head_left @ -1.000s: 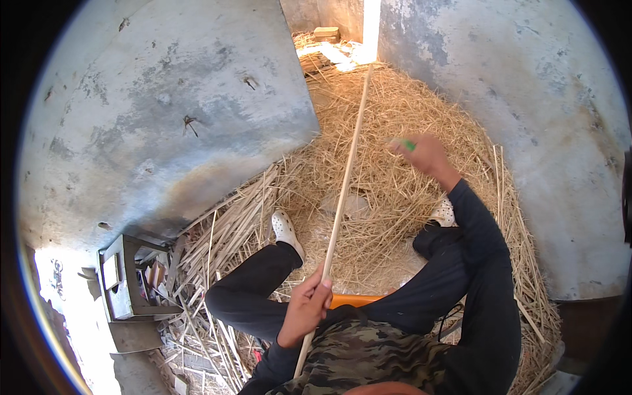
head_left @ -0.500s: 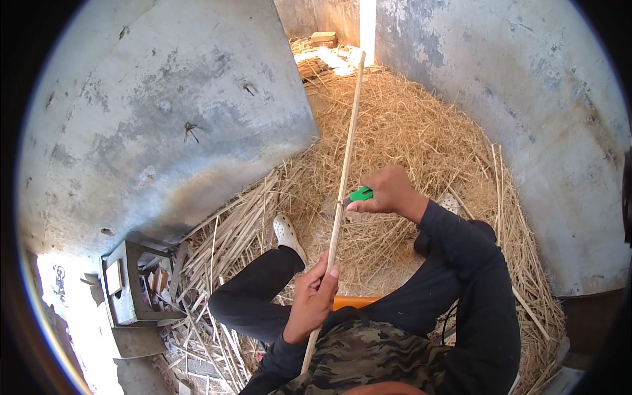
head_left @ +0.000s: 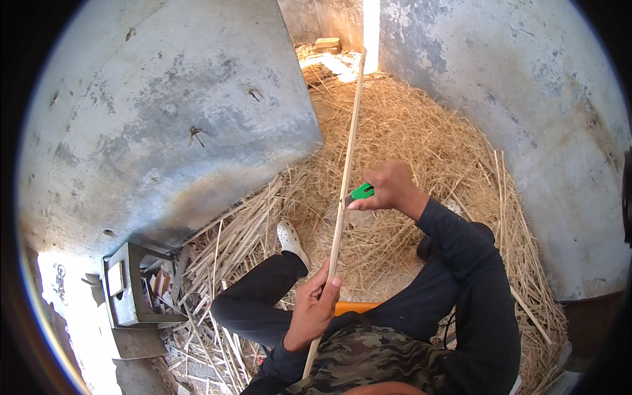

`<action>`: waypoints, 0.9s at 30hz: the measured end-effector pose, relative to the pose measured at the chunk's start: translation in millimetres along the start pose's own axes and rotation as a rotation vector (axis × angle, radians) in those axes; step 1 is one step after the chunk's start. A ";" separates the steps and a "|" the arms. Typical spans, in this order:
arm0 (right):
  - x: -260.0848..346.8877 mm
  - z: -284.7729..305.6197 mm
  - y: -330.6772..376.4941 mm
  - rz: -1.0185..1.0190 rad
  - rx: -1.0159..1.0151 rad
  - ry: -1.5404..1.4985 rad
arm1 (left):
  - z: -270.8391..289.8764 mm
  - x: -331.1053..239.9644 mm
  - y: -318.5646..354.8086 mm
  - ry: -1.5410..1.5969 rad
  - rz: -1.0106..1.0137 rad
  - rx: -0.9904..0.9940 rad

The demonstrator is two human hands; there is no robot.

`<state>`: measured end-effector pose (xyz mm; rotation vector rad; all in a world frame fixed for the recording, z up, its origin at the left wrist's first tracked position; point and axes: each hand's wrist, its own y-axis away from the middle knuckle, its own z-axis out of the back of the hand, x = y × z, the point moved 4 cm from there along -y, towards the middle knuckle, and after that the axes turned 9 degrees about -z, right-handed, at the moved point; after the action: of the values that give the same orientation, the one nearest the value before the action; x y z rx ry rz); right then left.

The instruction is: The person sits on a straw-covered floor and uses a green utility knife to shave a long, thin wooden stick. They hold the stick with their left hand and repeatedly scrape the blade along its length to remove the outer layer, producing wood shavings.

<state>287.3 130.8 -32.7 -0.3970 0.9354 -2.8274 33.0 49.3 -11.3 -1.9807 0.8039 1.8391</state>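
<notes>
Over the person's lap slants 1 long pale stick (head_left: 338, 230), its far end pointing away toward the bright gap. The left hand (head_left: 313, 308) is wrapped around the stick's lower part. Farther up, the right hand (head_left: 392, 187) grips a green knife (head_left: 362, 191), its dark tip at the stick's right edge. Straw-like shavings (head_left: 421, 131) heap beyond the stick; 1 white shoe (head_left: 289, 240) rests left of it.

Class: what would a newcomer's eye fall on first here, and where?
A long, pale, wood-like strip stands out first, slanting up the middle through the left hand. Next is the bright green handheld tool in the right hand, its dark tip at the strip. Beyond, golden, straw-like strands heap beside the patchy grey right-hand wall.
</notes>
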 end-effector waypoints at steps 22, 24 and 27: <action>-131.0 -13.8 -34.1 -0.527 -0.026 0.107 | -0.6 8.3 39.9 -0.041 0.091 0.065; -176.2 -1.8 -21.7 -0.539 0.012 0.216 | -2.2 13.3 52.9 -0.026 0.170 0.115; -195.9 2.5 -13.6 -0.420 -0.086 0.277 | -4.0 15.6 57.3 -0.027 0.239 0.130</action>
<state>474.7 181.5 -62.8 -0.2351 1.1453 -3.2961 2.3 -1.2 -18.1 -1.8426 1.1647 1.8812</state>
